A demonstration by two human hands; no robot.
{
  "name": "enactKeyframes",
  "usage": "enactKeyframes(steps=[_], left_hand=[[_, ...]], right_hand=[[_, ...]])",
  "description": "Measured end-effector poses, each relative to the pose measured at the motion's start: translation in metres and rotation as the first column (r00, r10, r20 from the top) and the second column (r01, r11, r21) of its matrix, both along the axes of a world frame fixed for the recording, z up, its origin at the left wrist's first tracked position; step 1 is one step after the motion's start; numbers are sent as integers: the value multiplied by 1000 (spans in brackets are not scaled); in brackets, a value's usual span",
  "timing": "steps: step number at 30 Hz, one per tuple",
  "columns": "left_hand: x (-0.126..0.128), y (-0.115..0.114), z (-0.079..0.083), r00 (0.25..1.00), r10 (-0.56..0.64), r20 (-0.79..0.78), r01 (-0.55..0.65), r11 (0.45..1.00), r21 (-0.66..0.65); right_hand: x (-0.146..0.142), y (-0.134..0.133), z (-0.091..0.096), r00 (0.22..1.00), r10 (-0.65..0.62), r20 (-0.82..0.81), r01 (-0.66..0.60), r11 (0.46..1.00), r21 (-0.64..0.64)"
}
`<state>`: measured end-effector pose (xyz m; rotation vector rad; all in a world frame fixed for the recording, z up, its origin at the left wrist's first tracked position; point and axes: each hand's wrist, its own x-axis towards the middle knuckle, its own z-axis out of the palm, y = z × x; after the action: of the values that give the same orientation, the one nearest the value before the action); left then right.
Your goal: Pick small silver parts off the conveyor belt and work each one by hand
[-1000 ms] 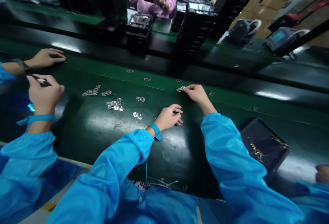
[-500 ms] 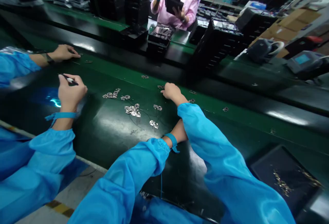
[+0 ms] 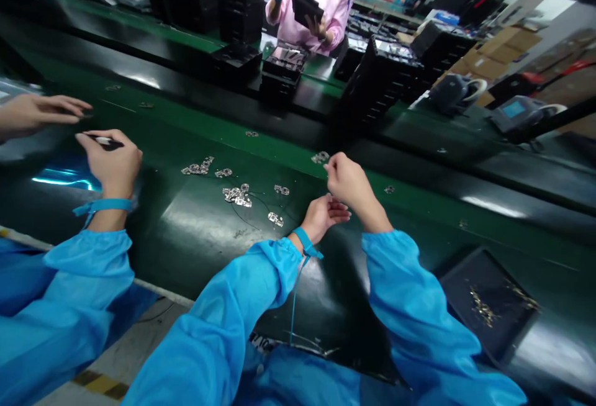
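Observation:
My right hand [image 3: 350, 181] is closed in a pinch at the edge of a small silvery circuit board [image 3: 320, 157] over the green strip; the fingertips are partly hidden. Just below and left of it, my left hand [image 3: 321, 216] is open, palm turned to the right, fingers loosely curved, with nothing visible in it. A blue wrist strap [image 3: 305, 243] with a cord circles my left wrist. Left of my hands lie a single board [image 3: 275, 218], another board [image 3: 282, 190] and a small pile of boards [image 3: 237, 195], some with thin dark wires.
A dark tray [image 3: 500, 294] with small gold-coloured parts sits at the right. To the left, a co-worker's hand [image 3: 114, 161] holds a dark pen-like tool, beside another hand [image 3: 41, 114]. Stacked black trays [image 3: 372, 83] and a person in pink [image 3: 311, 9] are across the bench.
My right hand has moved right and drawn back from above my left hand, which now shows. Boards on the green strip have shifted left in view. The co-worker's far hand has moved left.

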<state>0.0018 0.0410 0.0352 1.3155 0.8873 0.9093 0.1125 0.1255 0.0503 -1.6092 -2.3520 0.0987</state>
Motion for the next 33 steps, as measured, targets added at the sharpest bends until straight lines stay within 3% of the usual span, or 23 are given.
enactKeyframes(steps=[2, 3, 4, 6, 9, 13, 22, 33], left_hand=[[35, 7, -25, 989, 99, 105, -84, 986, -143], [43, 9, -35, 940, 210, 269, -107, 930, -352], [47, 11, -43, 880, 276, 385, -62, 873, -484], [47, 12, -53, 815, 319, 484, 43, 799, -600], [47, 8, -55, 876, 206, 436, 67, 843, -533], [50, 1, -52, 936, 82, 343, 83, 895, -439], [51, 2, -60, 953, 71, 295, 43, 931, -362], [56, -1, -60, 980, 56, 192, -7, 969, -246]], right_hand=[[28, -36, -2, 999, 4, 46, -6, 1000, 29], [40, -54, -5, 996, 6, 87, -9, 1000, 29], [50, -70, -8, 991, 4, 132, -8, 999, 31], [64, -95, -16, 978, -12, 210, 3, 999, 43], [78, -116, -28, 969, -34, 244, 17, 997, 70], [96, -121, -39, 988, -63, 143, 54, 997, 64], [126, -119, -49, 983, -38, -178, 39, 999, 2], [128, -121, -53, 968, -12, -249, 13, 1000, 1]])
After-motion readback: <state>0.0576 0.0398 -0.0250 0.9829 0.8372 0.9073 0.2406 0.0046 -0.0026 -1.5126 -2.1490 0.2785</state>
